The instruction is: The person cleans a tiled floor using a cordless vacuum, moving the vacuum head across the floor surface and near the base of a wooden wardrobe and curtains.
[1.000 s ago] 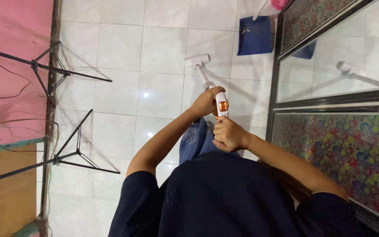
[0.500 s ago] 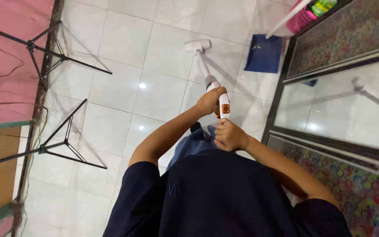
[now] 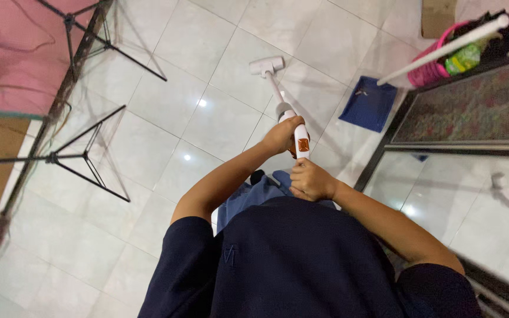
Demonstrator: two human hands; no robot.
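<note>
While both my left hand (image 3: 279, 136) and right hand (image 3: 308, 179) grip the stick vacuum (image 3: 293, 131), its floor head (image 3: 267, 65) could clip the blue dustpan (image 3: 369, 102) on a wide swing.

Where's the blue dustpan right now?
In the head view, the blue dustpan lies flat on the white tiled floor, upper right, beside the dark door frame, below the pink basket, right of the vacuum head.
</note>
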